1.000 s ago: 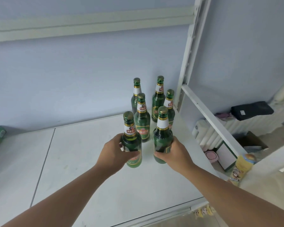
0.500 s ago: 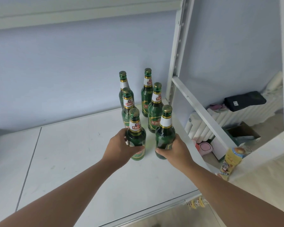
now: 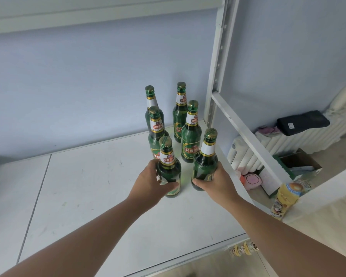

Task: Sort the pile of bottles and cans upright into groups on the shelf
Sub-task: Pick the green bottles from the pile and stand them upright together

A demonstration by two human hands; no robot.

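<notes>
Several green glass beer bottles stand upright in two rows at the back right of the white shelf [image 3: 100, 196]. My left hand [image 3: 148, 184] grips the front left bottle [image 3: 168, 166] around its body. My right hand [image 3: 216, 182] grips the front right bottle [image 3: 205, 162] the same way. Both front bottles rest on the shelf, just ahead of the middle pair [image 3: 191, 136]. The rear pair [image 3: 180, 112] stands near the blue wall.
A white slotted upright [image 3: 218, 56] and a sloping bar [image 3: 248, 136] bound the shelf on the right. Beyond it lie a white radiator [image 3: 288, 142], a black pouch [image 3: 302, 121], a cardboard box [image 3: 300, 164] and a yellow snack tube [image 3: 286, 198]. Another shelf edge [image 3: 88, 15] runs overhead.
Both hands have slid their bottles back and to the right, close behind the standing ones. The view has turned right, so the green can at far left is out of frame.
</notes>
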